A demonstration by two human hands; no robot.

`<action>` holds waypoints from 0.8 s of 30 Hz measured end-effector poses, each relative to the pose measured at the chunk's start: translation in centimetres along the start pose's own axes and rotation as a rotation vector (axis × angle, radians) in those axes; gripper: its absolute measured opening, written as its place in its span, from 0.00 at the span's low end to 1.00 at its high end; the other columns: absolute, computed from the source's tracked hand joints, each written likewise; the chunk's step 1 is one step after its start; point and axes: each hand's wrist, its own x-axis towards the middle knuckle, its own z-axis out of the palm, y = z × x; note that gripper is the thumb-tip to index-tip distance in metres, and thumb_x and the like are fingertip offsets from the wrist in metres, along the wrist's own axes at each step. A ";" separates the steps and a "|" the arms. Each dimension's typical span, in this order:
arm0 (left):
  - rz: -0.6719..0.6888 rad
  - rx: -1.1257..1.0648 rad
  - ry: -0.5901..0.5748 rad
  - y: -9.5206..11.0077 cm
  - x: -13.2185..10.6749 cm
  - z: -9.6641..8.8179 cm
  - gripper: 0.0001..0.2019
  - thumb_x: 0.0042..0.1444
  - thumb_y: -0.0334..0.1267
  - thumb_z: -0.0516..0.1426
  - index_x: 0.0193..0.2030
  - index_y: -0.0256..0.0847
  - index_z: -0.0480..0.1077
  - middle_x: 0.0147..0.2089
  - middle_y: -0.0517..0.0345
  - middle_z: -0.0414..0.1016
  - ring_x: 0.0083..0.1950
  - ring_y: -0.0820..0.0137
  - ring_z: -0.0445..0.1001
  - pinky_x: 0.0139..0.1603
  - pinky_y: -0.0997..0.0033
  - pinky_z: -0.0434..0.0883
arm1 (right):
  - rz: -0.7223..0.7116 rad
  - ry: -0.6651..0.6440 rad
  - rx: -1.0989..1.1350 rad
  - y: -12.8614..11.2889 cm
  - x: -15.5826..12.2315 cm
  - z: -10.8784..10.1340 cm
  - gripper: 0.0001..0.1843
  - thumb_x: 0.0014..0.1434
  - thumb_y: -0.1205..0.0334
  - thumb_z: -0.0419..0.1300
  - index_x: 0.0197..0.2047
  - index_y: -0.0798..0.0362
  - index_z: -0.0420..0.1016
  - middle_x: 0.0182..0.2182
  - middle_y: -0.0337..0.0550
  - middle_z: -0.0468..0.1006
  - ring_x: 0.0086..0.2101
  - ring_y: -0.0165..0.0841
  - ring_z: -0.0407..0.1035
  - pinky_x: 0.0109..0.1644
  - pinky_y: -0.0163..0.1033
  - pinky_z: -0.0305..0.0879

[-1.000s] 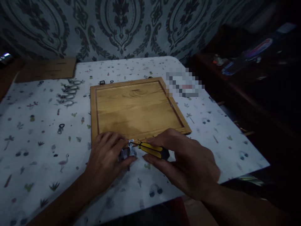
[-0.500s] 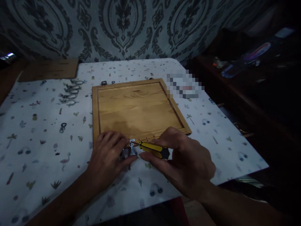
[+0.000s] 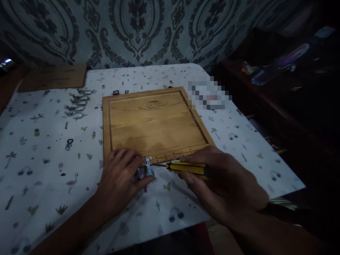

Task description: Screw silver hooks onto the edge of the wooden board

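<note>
A framed wooden board (image 3: 148, 118) lies flat on the table, with a row of small dark holes along its near edge. My left hand (image 3: 122, 173) rests over its near left corner, thumb and fingers closed around a small shiny metal fitting (image 3: 148, 166) at that edge. The exact kind of the fitting is hard to make out. In my right hand (image 3: 225, 180) is a screwdriver (image 3: 187, 168) with a yellow and black handle. Its shaft points left at the fitting; whether the tip touches it I cannot tell.
Several metal ring-shaped pieces (image 3: 78, 104) lie in a row to the left on the patterned tablecloth (image 3: 53, 152). A cardboard sheet (image 3: 53, 78) is at the back left. A pixelated item (image 3: 209, 95) sits right of the board. A clear bottle (image 3: 287, 58) lies beyond the table.
My right hand has drawn back to the right with the screwdriver, whose tip has come away from the fitting's upper part. My left hand stays on the fitting.
</note>
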 end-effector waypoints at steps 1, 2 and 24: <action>0.001 0.002 0.004 0.0 0.0 0.0 0.17 0.52 0.47 0.65 0.44 0.39 0.73 0.42 0.54 0.74 0.45 0.58 0.69 0.45 0.54 0.64 | -0.014 -0.007 0.009 0.2 -0.2 0.2 0.06 0.59 0.64 0.63 0.40 0.50 0.71 0.27 0.39 0.77 0.26 0.31 0.73 0.27 0.36 0.70; 0.006 0.003 0.006 0.0 0.0 0.1 0.17 0.52 0.47 0.65 0.44 0.39 0.73 0.41 0.54 0.74 0.44 0.58 0.69 0.45 0.54 0.64 | -0.028 -0.021 0.014 0.4 -0.4 0.3 0.06 0.60 0.64 0.63 0.41 0.50 0.71 0.28 0.40 0.77 0.27 0.32 0.73 0.27 0.36 0.70; 0.015 0.029 0.027 0.0 0.0 0.3 0.16 0.52 0.45 0.66 0.43 0.38 0.73 0.41 0.53 0.75 0.44 0.58 0.70 0.45 0.53 0.66 | -0.157 -0.186 -0.060 0.5 0.2 -0.7 0.06 0.63 0.66 0.58 0.44 0.52 0.70 0.32 0.46 0.82 0.31 0.34 0.78 0.33 0.36 0.76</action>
